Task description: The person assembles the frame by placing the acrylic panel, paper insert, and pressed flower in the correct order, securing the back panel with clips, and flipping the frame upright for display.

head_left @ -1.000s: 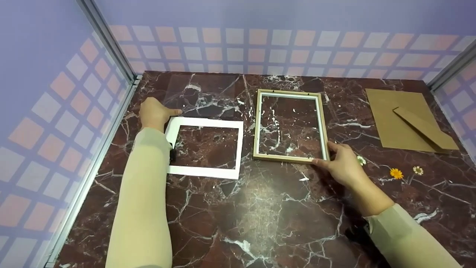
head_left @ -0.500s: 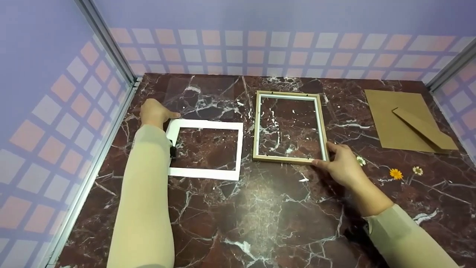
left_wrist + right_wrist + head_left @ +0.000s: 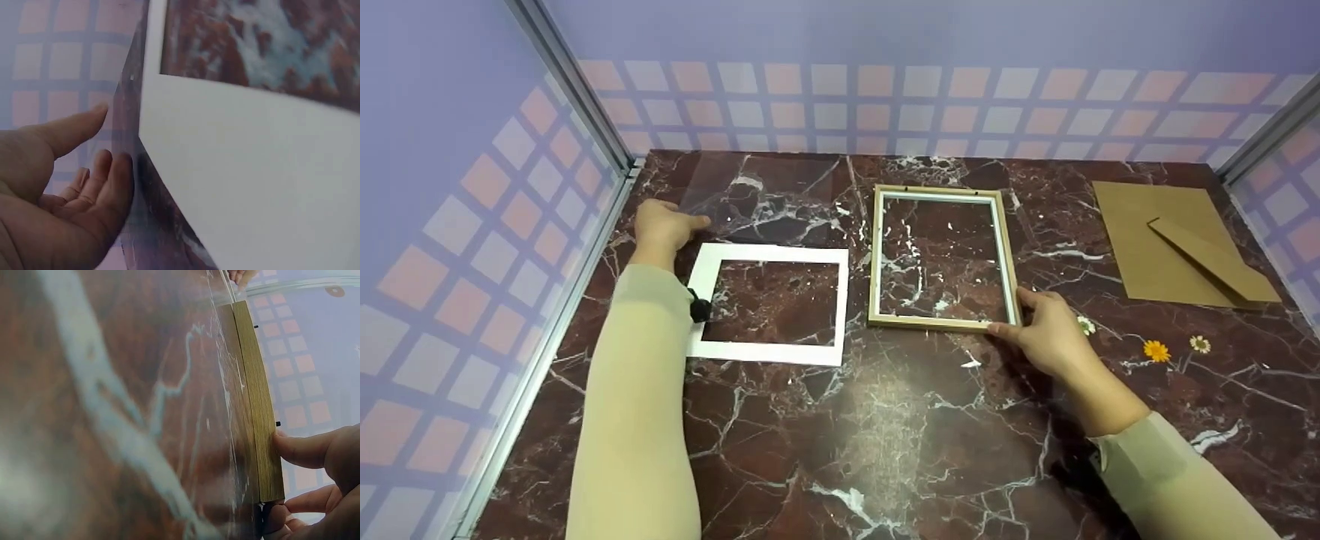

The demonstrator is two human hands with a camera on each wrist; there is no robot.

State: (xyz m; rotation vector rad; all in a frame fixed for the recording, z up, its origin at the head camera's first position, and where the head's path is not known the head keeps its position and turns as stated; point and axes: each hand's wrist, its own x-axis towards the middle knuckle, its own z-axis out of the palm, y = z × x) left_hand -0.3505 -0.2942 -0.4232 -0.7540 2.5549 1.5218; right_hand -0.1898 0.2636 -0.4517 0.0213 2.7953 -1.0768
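In the head view, a white picture mat point(image 3: 769, 352) lies flat at centre left, with a clear plastic sheet point(image 3: 780, 202) behind it. My left hand point(image 3: 664, 225) is beside the mat's far left corner, near the sheet. The left wrist view shows that hand's thumb and fingers point(image 3: 115, 185) apart, the fingertips close to the sheet's edge; whether they touch it I cannot tell. A wooden picture frame point(image 3: 945, 323) lies right of the mat. My right hand point(image 3: 1054, 334) grips its near right corner, thumb on the near side, as the right wrist view also shows the frame point(image 3: 256, 399).
A brown backing board point(image 3: 1155, 262) with a stand leg point(image 3: 1207, 255) lies at the far right. An orange flower point(image 3: 1156, 351) and two white flowers, one of them a daisy point(image 3: 1201, 344), lie right of my right hand. Tiled panels point(image 3: 877, 105) enclose the marble table point(image 3: 885, 450).
My left hand has moved left, away from the mat's corner, its thumb now clear of it. My right hand stays on the picture frame's corner.
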